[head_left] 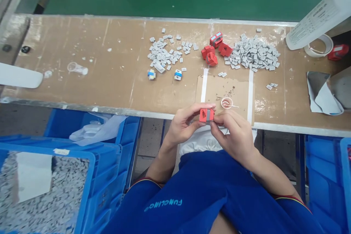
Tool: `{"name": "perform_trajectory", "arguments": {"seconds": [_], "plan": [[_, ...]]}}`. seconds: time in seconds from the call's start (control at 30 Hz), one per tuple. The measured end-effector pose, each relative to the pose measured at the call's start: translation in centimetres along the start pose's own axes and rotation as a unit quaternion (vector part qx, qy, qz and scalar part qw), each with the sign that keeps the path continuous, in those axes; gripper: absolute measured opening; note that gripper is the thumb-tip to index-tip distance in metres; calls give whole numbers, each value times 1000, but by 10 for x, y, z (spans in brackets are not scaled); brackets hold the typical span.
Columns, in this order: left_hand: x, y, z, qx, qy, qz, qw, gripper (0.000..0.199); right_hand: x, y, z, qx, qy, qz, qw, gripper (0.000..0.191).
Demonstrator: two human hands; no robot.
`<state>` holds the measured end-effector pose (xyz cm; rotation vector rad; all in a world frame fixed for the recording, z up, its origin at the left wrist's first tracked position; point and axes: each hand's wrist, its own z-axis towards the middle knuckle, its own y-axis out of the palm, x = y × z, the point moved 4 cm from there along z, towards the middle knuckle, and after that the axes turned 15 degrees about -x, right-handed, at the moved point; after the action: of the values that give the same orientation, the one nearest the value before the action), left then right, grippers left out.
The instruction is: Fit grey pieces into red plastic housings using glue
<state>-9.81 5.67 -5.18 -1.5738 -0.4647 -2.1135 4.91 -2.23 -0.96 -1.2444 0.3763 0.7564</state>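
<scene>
A small red block with a grey band is held just over the table's near edge. My left hand grips it from the left, with the thumb below and the fingers above. At its right side, the thumb and fingertips of my right hand are pinched together against it; whether a small piece sits between them is hidden. Just beyond stands a little clear cup with a thin white stick across it, on a cardboard sheet taped down. Several similar red pieces lie farther back.
Grey tile piles lie on the table at left and right. Two white-and-blue blocks, one nearer the middle, sit by the left pile. A white bottle and tape roll stand at right. Blue bins flank me.
</scene>
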Motion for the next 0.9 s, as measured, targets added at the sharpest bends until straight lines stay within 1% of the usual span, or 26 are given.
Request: {"name": "perform_trajectory", "arguments": {"seconds": [0.17,0.3,0.4,0.47,0.53,0.57,0.67,0.77,0.9], "plan": [[-2,-4,-2,3,10,67,998,44,3,3,-1,-1,-1,3,1000,19],[1,-7,-3,15,18,72,997,41,2,4,0,7,-6,-5,1000,22],[-4,-4,-6,26,13,19,999,36,-3,2,2,8,-17,-4,1000,21],[-12,0,-8,43,10,-42,998,34,-8,-1,2,13,-27,1,1000,14],[-20,6,-8,60,4,-107,992,36,-12,-4,2,16,-34,7,999,4],[-23,9,-8,65,1,-137,988,37,-14,-5,2,15,-35,10,999,3],[-27,18,-5,68,0,-203,977,37,-17,-6,1,13,-35,11,999,9],[-26,20,-2,74,7,-223,972,34,-19,-5,1,23,-37,-4,999,8],[-28,16,-2,79,29,-189,978,29,-22,-6,1,40,-42,-60,996,7]]}}
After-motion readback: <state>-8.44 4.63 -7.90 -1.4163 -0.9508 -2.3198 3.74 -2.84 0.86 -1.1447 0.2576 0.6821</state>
